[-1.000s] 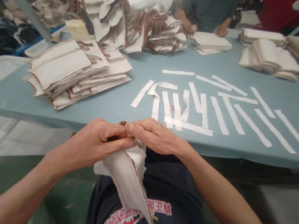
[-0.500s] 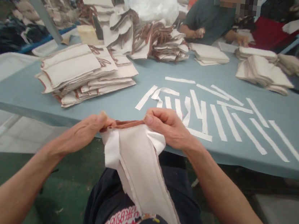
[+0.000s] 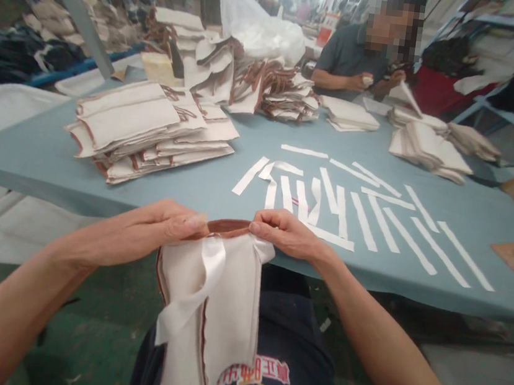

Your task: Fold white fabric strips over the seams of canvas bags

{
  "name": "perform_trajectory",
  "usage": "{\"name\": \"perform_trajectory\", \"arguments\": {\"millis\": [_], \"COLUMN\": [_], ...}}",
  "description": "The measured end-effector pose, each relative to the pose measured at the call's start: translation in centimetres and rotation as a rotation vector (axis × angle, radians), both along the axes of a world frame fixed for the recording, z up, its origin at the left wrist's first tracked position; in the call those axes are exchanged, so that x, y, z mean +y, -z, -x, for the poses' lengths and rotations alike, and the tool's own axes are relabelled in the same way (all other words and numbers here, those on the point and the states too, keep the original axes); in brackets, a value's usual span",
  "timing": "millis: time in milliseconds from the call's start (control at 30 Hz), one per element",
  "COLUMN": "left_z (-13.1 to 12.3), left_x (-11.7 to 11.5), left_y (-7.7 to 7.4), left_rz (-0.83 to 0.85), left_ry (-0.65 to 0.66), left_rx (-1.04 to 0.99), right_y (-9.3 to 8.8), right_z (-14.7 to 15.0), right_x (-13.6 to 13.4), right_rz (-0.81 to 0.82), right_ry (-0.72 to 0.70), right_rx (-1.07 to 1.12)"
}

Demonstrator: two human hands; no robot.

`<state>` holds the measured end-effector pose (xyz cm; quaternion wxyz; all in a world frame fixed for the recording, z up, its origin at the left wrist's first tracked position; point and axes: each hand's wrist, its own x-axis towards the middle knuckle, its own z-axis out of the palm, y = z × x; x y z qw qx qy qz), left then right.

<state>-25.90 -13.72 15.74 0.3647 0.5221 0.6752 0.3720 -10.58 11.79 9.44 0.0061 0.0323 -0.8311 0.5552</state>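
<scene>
Head view: both hands have drawn closer together since half a second ago. The left hand and right hand each pinch shut on the brown-trimmed top edge of the cream fabric pouch, which now hangs flatter over the lap, before the table.

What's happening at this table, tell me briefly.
The person's left hand and right hand pinch the brown-trimmed top edge of a cream fabric bag, held over the lap. A white strip hangs down its front. More white strips lie on the blue table beside a stack of similar bags; a co-worker opposite handles another piece.
</scene>
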Motion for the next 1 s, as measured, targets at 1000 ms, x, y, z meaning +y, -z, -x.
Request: {"name": "perform_trajectory", "arguments": {"millis": [1000], "left_z": [-8.3], "left_x": [0.4], "left_y": [5.5], "left_rz": [-0.007], "left_ry": [-0.479], "left_rx": [-0.113], "right_y": [-2.2], "right_z": [-2.5], "right_x": [-3.6], "right_rz": [-0.378], "right_ry": [-0.133], "right_rx": [0.307]}}
